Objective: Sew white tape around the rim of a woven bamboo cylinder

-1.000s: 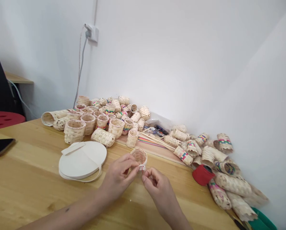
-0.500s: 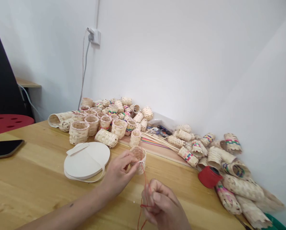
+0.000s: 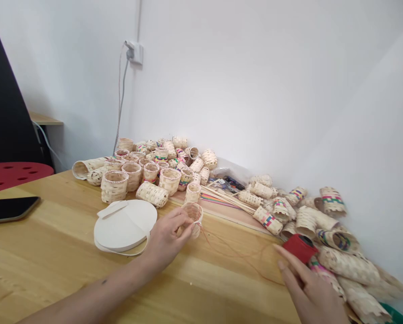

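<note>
A small woven bamboo basket (image 3: 197, 230) stands on the table with its mouth up. My left hand (image 3: 172, 234) pinches its near rim between thumb and fingers, where a pale strip and the thread meet. From that rim a thin red thread (image 3: 221, 254) runs right in loose loops to my right hand (image 3: 307, 285). The index finger and thumb of the right hand point toward the basket, with the thread at them; the exact grip is partly hidden. Just beyond the right hand lies a red spool (image 3: 300, 248).
A white roll of flat strip (image 3: 125, 227) lies left of the basket. Woven baskets (image 3: 114, 186) crowd the back, and more tubes (image 3: 345, 263) pile up at right. Thin sticks (image 3: 226, 198) lie between. A phone (image 3: 9, 209) rests on the left.
My right hand has moved right, away from the basket, drawing the red thread out across the table. My left hand stays at the rim. The view has shifted slightly.
</note>
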Motion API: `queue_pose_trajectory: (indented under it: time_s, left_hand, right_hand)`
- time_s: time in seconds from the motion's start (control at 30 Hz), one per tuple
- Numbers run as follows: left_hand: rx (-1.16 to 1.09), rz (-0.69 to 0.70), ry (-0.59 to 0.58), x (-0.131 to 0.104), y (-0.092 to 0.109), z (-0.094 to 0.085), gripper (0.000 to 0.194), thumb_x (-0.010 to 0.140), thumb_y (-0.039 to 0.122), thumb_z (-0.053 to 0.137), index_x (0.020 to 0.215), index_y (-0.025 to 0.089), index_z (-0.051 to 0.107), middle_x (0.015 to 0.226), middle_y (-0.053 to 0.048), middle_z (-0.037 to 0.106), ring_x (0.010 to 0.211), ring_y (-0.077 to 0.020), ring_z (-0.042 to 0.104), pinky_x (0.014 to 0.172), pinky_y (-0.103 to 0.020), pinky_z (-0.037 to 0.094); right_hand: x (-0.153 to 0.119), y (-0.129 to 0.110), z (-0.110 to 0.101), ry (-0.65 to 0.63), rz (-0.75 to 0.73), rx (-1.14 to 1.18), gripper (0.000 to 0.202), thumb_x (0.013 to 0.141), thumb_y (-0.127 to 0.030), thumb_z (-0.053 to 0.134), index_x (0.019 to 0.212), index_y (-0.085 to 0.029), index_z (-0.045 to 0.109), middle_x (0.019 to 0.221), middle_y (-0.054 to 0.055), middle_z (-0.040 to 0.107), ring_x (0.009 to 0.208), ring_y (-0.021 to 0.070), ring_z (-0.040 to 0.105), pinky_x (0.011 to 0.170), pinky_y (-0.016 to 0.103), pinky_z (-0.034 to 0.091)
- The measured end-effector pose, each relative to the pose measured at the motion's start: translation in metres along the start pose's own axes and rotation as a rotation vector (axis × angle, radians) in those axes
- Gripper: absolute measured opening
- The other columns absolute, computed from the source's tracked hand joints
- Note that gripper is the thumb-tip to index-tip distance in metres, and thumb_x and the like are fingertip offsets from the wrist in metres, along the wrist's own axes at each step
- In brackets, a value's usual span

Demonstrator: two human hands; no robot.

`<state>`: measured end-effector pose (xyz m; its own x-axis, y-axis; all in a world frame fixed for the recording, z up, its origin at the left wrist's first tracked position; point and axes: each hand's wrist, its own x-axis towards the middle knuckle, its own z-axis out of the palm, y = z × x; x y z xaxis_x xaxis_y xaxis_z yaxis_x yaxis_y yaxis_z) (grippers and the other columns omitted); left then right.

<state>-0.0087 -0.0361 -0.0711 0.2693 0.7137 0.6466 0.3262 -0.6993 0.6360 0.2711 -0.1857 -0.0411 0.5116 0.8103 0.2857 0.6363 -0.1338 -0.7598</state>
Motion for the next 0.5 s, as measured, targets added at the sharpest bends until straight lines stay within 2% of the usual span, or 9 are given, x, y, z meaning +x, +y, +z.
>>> queue_pose_trajectory:
  time_s: [0.1,0.17,0.23,0.3,0.4,0.5]
  left_hand:
    - [0.017,0.033,-0.010,-0.001,0.002,-0.001,0.018,0.087,0.024,0.051,0.076,0.017,0.064,0.075,-0.002,0.057,0.062,-0.0116,0.051,0.057,-0.022,0.037]
    - [0.032,0.062,-0.016,-0.002,0.004,-0.001,0.019,0.087,0.024,0.051,0.076,0.017,0.065,0.075,-0.002,0.057,0.065,-0.0125,0.053,0.060,-0.023,0.039]
    - [0.036,0.091,-0.019,-0.003,0.006,-0.001,0.018,0.087,0.023,0.051,0.077,0.017,0.065,0.076,-0.002,0.057,0.068,-0.0130,0.054,0.061,-0.022,0.040]
    - [0.025,0.126,-0.018,-0.005,0.007,-0.001,0.017,0.087,0.022,0.051,0.078,0.017,0.065,0.077,-0.002,0.058,0.070,-0.0129,0.056,0.063,-0.022,0.040]
    - [-0.001,0.177,-0.023,-0.007,0.008,0.000,0.014,0.087,0.020,0.052,0.080,0.017,0.065,0.078,-0.003,0.058,0.071,-0.0126,0.057,0.066,-0.022,0.041]
    - [-0.034,0.209,-0.030,-0.008,0.007,0.002,0.013,0.086,0.017,0.053,0.081,0.017,0.065,0.079,-0.003,0.059,0.072,-0.0123,0.057,0.065,-0.022,0.042]
  right_hand:
    - [0.012,-0.003,-0.008,0.207,0.037,-0.481,0.053,0.077,-0.054,0.045,0.117,-0.022,0.060,0.073,0.009,0.064,0.067,0.0321,0.060,0.059,0.039,0.041]
    - [0.010,-0.014,-0.005,0.248,-0.011,-0.562,0.057,0.081,-0.057,0.040,0.122,-0.020,0.055,0.061,0.004,0.058,0.055,0.0271,0.057,0.053,0.035,0.039]
    - [0.003,-0.030,0.013,0.179,-0.139,-0.454,0.053,0.082,-0.058,0.043,0.117,-0.021,0.059,0.050,-0.002,0.048,0.046,0.0210,0.050,0.049,0.030,0.036]
    - [-0.004,-0.049,0.043,0.001,-0.277,-0.335,0.044,0.083,-0.054,0.048,0.110,-0.022,0.063,0.048,-0.004,0.044,0.045,0.0181,0.047,0.048,0.027,0.034]
    - [-0.006,-0.071,0.090,-0.197,-0.409,-0.249,0.030,0.084,-0.043,0.055,0.105,-0.024,0.065,0.053,-0.004,0.046,0.050,0.0162,0.046,0.053,0.025,0.034]
    - [0.000,-0.081,0.120,-0.278,-0.493,-0.183,0.014,0.085,-0.034,0.058,0.088,-0.023,0.065,0.058,-0.004,0.049,0.055,0.0145,0.046,0.056,0.024,0.031]
